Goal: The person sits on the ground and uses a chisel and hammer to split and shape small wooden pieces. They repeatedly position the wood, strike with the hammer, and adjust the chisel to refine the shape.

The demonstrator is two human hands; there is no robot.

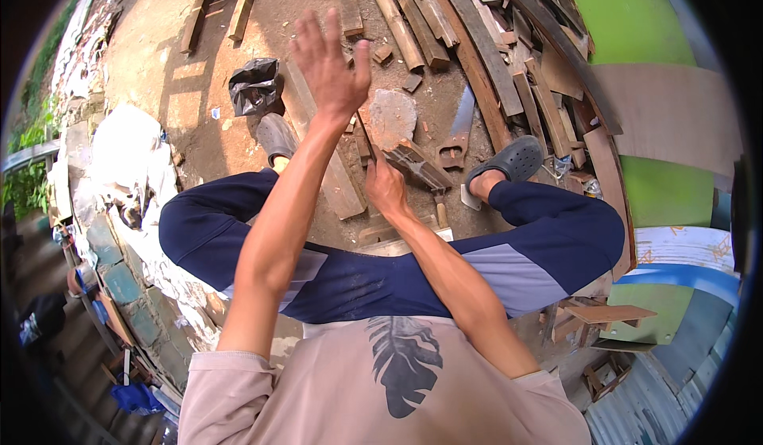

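My left hand is raised over the ground with its fingers stretched apart, and nothing is in it. It is nearest to a long wooden plank that runs beneath my forearm. My right hand, lower and between my knees, is closed around a narrow dark bar, whose kind I cannot make out. Just right of that hand lie grooved brown wooden pieces. Beyond them a flat pale stone rests on the dirt. A handsaw with a wooden handle lies to the right.
A tool with a wooden handle is close to my lap. Past my left foot sits a black plastic bag. Long boards and scrap wood are heaped along the right, beside a green wall panel. White sheeting lies at left.
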